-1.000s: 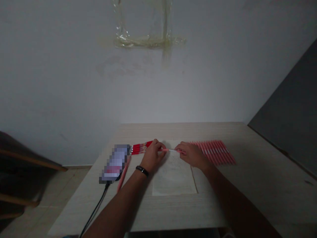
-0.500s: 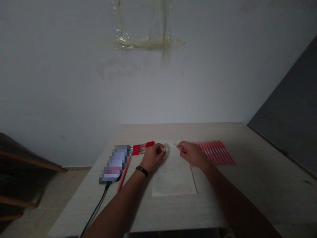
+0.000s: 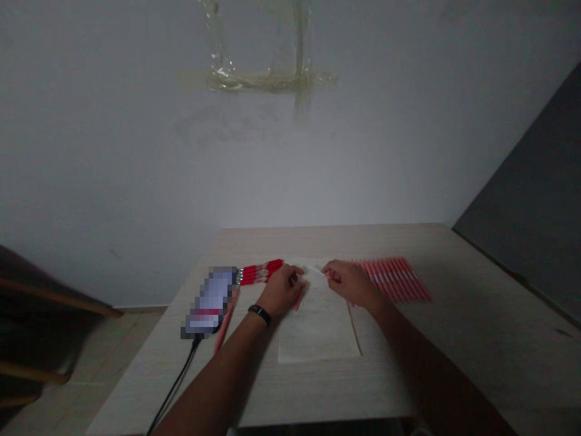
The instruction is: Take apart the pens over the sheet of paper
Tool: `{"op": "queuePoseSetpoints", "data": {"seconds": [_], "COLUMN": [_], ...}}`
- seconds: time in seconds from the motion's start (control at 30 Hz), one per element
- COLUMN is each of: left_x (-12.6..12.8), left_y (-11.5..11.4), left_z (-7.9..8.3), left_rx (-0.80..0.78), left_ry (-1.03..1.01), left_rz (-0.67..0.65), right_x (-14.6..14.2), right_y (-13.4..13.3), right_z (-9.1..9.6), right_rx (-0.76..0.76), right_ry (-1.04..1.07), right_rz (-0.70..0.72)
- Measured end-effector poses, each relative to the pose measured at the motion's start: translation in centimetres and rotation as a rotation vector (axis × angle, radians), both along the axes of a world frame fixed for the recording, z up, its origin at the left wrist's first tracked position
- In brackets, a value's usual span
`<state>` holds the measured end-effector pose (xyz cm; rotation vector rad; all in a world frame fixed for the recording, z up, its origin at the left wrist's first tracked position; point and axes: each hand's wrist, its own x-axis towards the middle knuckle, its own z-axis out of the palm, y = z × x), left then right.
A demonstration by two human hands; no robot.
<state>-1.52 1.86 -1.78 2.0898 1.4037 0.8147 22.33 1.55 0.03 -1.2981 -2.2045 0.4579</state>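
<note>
Head view: right hand [image 3: 349, 280] pinching stick [image 3: 316, 270]; left hand [image 3: 278, 287] at pink tube [image 3: 298, 301], grip unclear.

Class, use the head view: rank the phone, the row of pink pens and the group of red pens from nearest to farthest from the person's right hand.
From the right hand:
1. Row of pink pens: close on its right.
2. Group of red pens: left, past the left hand.
3. Phone: farthest left.
</note>
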Motion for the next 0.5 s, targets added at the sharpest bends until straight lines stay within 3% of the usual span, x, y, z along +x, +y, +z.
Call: {"op": "queuePoseSetpoints", "data": {"seconds": [0.23,0.5], "left_x": [0.3,0.9], "left_y": [-0.3,-0.7], "left_z": [0.9,1.1], "left_rx": [0.081,-0.005], "left_ry": [-0.05,0.023], "left_rz": [-0.019,-0.14], "right_x": [-0.3,-0.6], "right_y": [0.1,-0.3], "right_z": [-0.2,0.0], "right_rx": [0.002,0.04], "right_ry": [0.003,0.014], "right_rz": [0.145,0.244]}}
